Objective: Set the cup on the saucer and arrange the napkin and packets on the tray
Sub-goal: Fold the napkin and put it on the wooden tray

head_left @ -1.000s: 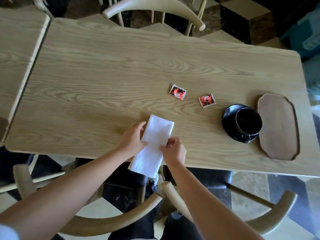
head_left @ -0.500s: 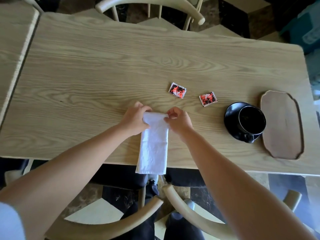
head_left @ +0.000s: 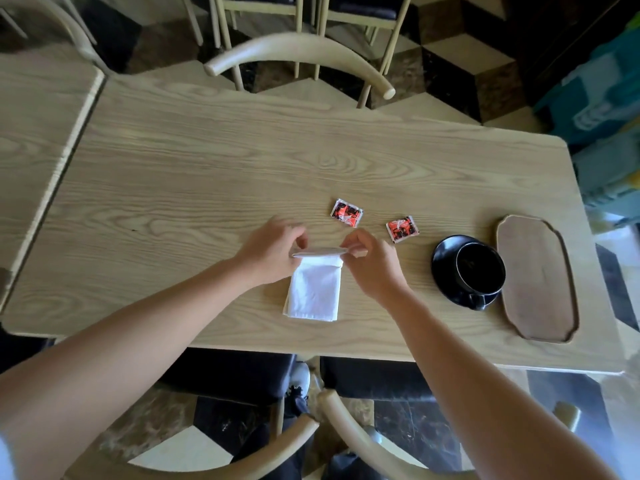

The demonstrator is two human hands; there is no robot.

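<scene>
A white napkin (head_left: pixel 314 289) lies on the wooden table (head_left: pixel 194 174) near its front edge. My left hand (head_left: pixel 272 252) and my right hand (head_left: pixel 372 265) each pinch a far corner of it, and that far edge is lifted and curled back toward me. Two red and black packets (head_left: pixel 346 212) (head_left: pixel 402 229) lie just beyond my right hand. To the right a black cup (head_left: pixel 479 268) stands on a black saucer (head_left: pixel 444 271). A brown oblong tray (head_left: pixel 536 277) lies at the table's right end, with nothing on it.
A pale wooden chair (head_left: pixel 301 51) stands at the table's far side, and two more chair backs (head_left: pixel 374 448) curve below the front edge. A second table (head_left: pixel 31 126) adjoins on the left. Blue-green boxes (head_left: pixel 602 109) sit at the right.
The napkin hung over the table's front edge; both hands slid to its far end and lifted that edge, so it now lies shorter and fully on the table.
</scene>
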